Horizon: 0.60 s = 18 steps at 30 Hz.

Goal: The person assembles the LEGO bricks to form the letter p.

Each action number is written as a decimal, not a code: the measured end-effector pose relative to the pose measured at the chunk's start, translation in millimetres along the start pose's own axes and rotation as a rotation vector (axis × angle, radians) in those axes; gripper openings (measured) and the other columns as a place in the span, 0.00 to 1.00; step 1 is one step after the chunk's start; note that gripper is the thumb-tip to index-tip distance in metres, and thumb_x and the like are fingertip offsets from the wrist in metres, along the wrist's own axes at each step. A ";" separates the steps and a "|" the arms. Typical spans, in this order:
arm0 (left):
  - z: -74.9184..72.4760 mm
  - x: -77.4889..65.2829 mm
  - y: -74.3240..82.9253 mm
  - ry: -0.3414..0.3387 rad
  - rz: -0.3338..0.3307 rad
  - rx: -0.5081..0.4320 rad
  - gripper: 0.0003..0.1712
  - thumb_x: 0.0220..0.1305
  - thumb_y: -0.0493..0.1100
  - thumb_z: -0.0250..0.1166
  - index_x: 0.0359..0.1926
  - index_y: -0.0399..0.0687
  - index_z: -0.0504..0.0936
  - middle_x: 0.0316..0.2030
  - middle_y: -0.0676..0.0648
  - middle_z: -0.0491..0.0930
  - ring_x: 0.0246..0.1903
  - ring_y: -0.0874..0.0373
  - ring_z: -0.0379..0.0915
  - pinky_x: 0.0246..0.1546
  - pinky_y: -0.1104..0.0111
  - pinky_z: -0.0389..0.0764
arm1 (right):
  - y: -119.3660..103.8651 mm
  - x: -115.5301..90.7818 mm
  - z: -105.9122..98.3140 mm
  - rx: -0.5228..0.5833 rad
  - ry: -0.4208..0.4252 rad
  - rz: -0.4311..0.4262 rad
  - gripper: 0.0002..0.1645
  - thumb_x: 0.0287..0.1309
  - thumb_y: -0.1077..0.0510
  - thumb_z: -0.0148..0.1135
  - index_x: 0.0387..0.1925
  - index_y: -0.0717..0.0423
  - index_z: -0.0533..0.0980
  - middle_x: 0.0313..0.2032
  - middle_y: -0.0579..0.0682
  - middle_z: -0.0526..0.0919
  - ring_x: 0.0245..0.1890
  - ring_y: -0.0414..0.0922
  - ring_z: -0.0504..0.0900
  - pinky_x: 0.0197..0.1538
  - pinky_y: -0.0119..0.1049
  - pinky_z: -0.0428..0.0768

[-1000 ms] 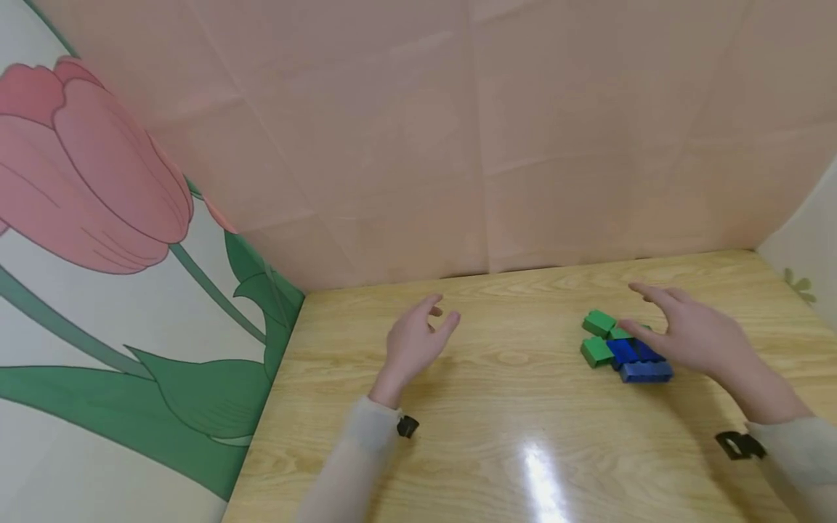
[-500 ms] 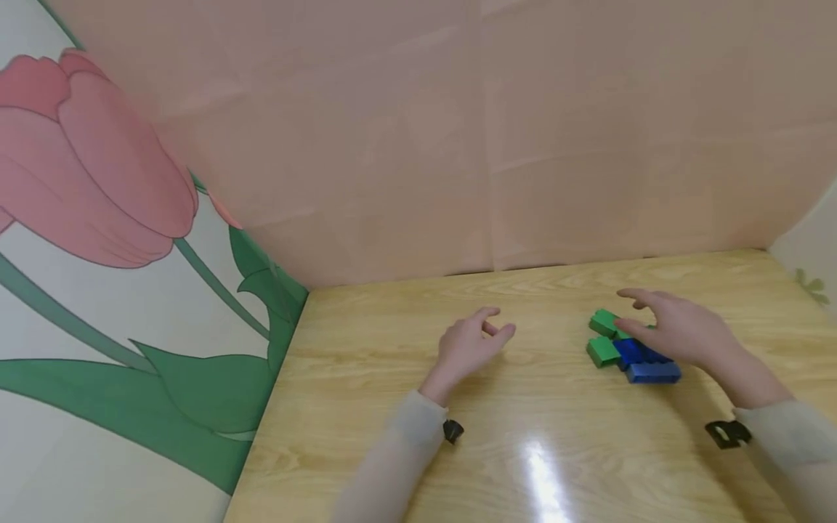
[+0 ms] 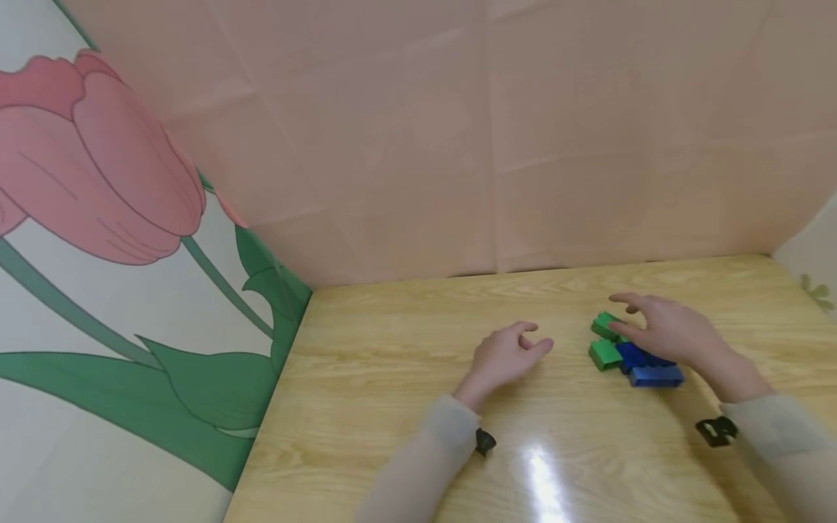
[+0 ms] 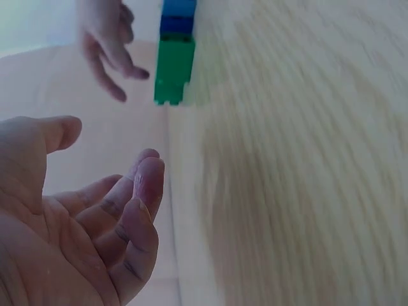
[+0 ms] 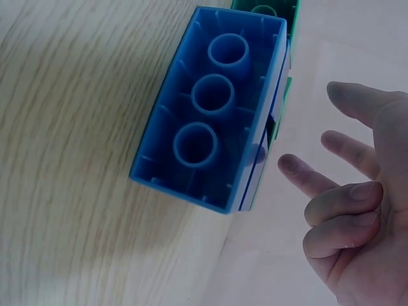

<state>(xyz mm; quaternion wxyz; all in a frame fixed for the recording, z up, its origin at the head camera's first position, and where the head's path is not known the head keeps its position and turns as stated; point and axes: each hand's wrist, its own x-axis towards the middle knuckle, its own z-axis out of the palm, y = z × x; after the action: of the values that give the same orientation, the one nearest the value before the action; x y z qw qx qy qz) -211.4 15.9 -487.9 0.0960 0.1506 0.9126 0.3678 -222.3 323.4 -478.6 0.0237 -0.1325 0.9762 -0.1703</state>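
Observation:
A small cluster of toy building bricks lies on the right part of the table. Green bricks (image 3: 605,355) form its left side, and blue bricks (image 3: 657,376) lie at the right and front. My right hand (image 3: 676,330) hovers over the cluster, thumb and index finger apart, holding nothing. In the right wrist view a blue brick (image 5: 185,162) shows its hollow underside with three round tubes, beside the fingers. My left hand (image 3: 506,357) is to the left of the bricks, fingers loosely bent and holding nothing. The left wrist view shows its palm, with a green brick (image 4: 173,70) beyond.
The wood-grain table (image 3: 366,407) meets a pinkish cloth backdrop (image 3: 392,145) at its far edge. On the left stands a panel with a printed pink tulip (image 3: 137,174). A pale wall (image 3: 817,247) borders the right side.
My left hand has moved right across the table toward the bricks. My right hand has shifted slightly left and lower over them. The bricks stay where they were on the table.

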 end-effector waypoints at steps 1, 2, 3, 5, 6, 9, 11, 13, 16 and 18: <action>3.0 1.0 2.2 -0.004 0.000 0.002 0.33 0.70 0.71 0.60 0.67 0.62 0.80 0.35 0.68 0.82 0.28 0.71 0.75 0.33 0.69 0.74 | 0.1 0.3 0.6 0.000 -0.001 -0.001 0.44 0.71 0.32 0.58 0.73 0.58 0.67 0.56 0.71 0.81 0.46 0.67 0.84 0.32 0.57 0.81; 6.0 2.1 4.5 -0.009 0.000 -0.001 0.32 0.69 0.71 0.60 0.66 0.62 0.80 0.35 0.67 0.82 0.28 0.71 0.75 0.33 0.69 0.74 | 0.2 0.7 1.1 0.001 -0.002 -0.002 0.44 0.71 0.32 0.58 0.73 0.59 0.67 0.56 0.71 0.81 0.46 0.67 0.84 0.33 0.57 0.81; 8.9 3.1 6.9 -0.015 0.000 -0.001 0.32 0.69 0.71 0.60 0.66 0.62 0.81 0.35 0.68 0.82 0.28 0.71 0.75 0.34 0.69 0.74 | 0.3 1.1 1.4 0.000 -0.005 -0.002 0.44 0.71 0.32 0.58 0.73 0.59 0.67 0.56 0.71 0.80 0.45 0.67 0.84 0.32 0.57 0.81; 14.3 5.1 11.6 -0.029 -0.001 -0.003 0.31 0.70 0.71 0.60 0.65 0.63 0.81 0.35 0.67 0.83 0.28 0.72 0.75 0.34 0.69 0.75 | 0.0 2.5 2.2 0.000 -0.008 -0.008 0.43 0.71 0.33 0.59 0.73 0.59 0.67 0.56 0.71 0.81 0.45 0.66 0.84 0.33 0.58 0.81; 17.2 5.9 14.0 -0.035 -0.005 -0.003 0.31 0.69 0.70 0.61 0.65 0.63 0.81 0.35 0.67 0.83 0.28 0.72 0.75 0.35 0.69 0.75 | 0.1 3.2 2.4 -0.002 -0.009 -0.012 0.43 0.72 0.34 0.59 0.72 0.59 0.68 0.56 0.71 0.81 0.45 0.66 0.84 0.33 0.58 0.81; 25.4 8.5 21.7 -0.054 -0.019 -0.003 0.30 0.69 0.70 0.61 0.64 0.65 0.82 0.36 0.67 0.83 0.28 0.72 0.75 0.35 0.69 0.76 | -0.3 5.6 3.0 -0.002 -0.013 -0.018 0.42 0.71 0.35 0.60 0.72 0.59 0.69 0.55 0.71 0.81 0.44 0.65 0.85 0.33 0.57 0.82; 31.6 10.5 25.9 -0.058 -0.026 0.003 0.28 0.68 0.70 0.62 0.63 0.66 0.82 0.36 0.66 0.83 0.28 0.71 0.75 0.34 0.69 0.76 | 0.1 7.5 4.1 -0.002 -0.014 -0.021 0.41 0.71 0.36 0.61 0.71 0.59 0.70 0.54 0.71 0.81 0.44 0.65 0.85 0.33 0.58 0.81; 37.3 12.6 29.5 -0.058 -0.028 0.013 0.27 0.68 0.69 0.63 0.62 0.67 0.83 0.36 0.67 0.84 0.27 0.72 0.75 0.34 0.70 0.75 | 1.4 9.2 6.0 -0.005 -0.017 -0.019 0.41 0.71 0.36 0.62 0.71 0.59 0.70 0.54 0.70 0.82 0.44 0.65 0.85 0.34 0.59 0.81; 46.0 16.6 33.9 -0.056 -0.037 0.025 0.26 0.67 0.69 0.65 0.61 0.68 0.83 0.37 0.67 0.84 0.27 0.72 0.75 0.33 0.70 0.75 | 4.2 10.9 9.1 -0.007 -0.025 -0.017 0.42 0.70 0.35 0.62 0.71 0.59 0.71 0.53 0.71 0.82 0.44 0.66 0.84 0.35 0.60 0.81; 51.0 19.3 37.2 -0.056 -0.047 0.029 0.26 0.67 0.69 0.65 0.61 0.69 0.83 0.37 0.67 0.84 0.29 0.73 0.75 0.35 0.69 0.76 | 5.8 11.5 10.5 -0.008 -0.031 -0.015 0.42 0.70 0.34 0.62 0.71 0.60 0.71 0.53 0.71 0.82 0.44 0.67 0.84 0.35 0.60 0.81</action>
<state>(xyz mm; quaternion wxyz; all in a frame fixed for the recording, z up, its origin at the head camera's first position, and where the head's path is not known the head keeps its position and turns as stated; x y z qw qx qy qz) -207.3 80.7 -499.4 0.1280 0.1409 0.9180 0.3479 -233.9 322.1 -490.4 0.0371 -0.1427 0.9753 -0.1643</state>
